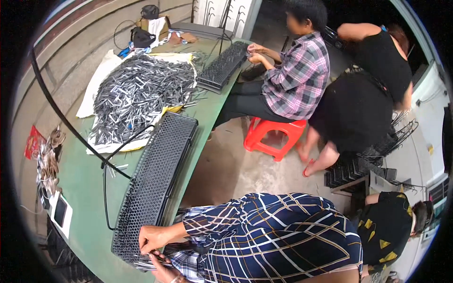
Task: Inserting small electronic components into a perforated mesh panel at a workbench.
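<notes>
A long black perforated rack (158, 162) with thin black wire handles lies along the edge of the green table. Over its near end, my right hand (153, 237) is closed with thumb and fingers pinched together. Whatever is between those fingertips is too small to make out. Just below it, my left hand (164, 270) is closed around a bunch of thin metal strips (145, 262), their ends sticking out past the fingers. Slender pieces stand in the rack's near-end holes. A big heap of short dark and silvery strips (137, 92) lies on a white sack beyond the rack.
Across the green table (87, 188) are a phone (60, 210) and gloves (54, 146). A co-worker in a plaid shirt (302, 78) sits on a red stool (273, 139), working at another rack (224, 66). Two more people are at the right, near stacked racks (347, 174).
</notes>
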Demonstrator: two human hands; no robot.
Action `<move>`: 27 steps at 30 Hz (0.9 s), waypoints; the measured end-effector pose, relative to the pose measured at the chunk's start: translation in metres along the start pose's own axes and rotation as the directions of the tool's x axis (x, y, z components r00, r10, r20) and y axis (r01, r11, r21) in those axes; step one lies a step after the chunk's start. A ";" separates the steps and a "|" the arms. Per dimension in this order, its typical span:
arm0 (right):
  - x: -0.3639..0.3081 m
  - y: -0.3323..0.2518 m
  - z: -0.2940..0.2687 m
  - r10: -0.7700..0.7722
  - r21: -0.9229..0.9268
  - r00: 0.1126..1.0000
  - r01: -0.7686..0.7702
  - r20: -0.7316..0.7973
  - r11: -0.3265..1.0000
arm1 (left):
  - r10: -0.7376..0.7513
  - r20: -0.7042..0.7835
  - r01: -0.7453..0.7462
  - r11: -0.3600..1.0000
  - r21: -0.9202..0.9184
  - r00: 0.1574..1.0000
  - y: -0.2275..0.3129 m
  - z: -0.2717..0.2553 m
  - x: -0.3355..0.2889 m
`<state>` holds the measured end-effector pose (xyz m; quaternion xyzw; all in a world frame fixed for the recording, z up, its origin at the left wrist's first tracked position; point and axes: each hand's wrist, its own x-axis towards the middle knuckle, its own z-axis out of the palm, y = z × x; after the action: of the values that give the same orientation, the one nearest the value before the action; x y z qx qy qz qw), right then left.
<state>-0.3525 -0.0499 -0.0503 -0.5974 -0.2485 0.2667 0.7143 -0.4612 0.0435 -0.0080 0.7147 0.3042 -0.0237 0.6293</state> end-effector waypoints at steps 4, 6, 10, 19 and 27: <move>-0.007 -0.002 -0.005 0.006 0.025 1.000 -0.005 -0.030 1.000 | 0.030 0.050 -0.023 0.990 -0.136 0.998 0.002 0.009 0.000; -0.007 -0.001 -0.005 -0.012 0.025 1.000 0.013 -0.028 1.000 | 0.033 0.035 -0.027 0.987 -0.156 0.999 0.005 0.013 -0.004; -0.010 -0.004 -0.004 -0.073 -0.011 0.997 0.073 -0.019 0.997 | 0.034 -0.003 -0.033 0.966 -0.258 0.999 0.010 0.018 -0.011; -0.022 -0.015 0.004 -0.065 -0.045 0.996 0.068 0.055 0.997 | 0.066 -0.067 -0.085 0.931 -0.355 0.996 -0.004 0.013 -0.023; -0.030 -0.004 0.001 -0.134 -0.093 0.988 0.141 0.076 0.986 | 0.075 -0.074 -0.096 0.931 -0.352 0.994 -0.016 0.018 -0.025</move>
<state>-0.3750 -0.0702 -0.0474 -0.6035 -0.3263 0.2248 0.6919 -0.4829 0.0172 -0.0151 0.6025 0.2906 0.0800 0.7390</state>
